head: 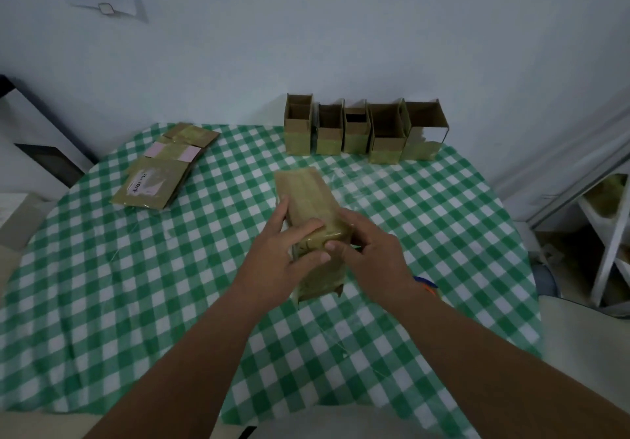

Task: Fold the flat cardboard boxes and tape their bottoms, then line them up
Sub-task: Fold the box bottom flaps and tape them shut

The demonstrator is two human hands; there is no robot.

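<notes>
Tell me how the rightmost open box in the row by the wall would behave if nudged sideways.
The rightmost box probably slides or tips easily: it is empty cardboard, taller than wide. It would likely bump the neighbouring box, since they stand touching. Its open top flaps look thin, so they may flex.
</notes>
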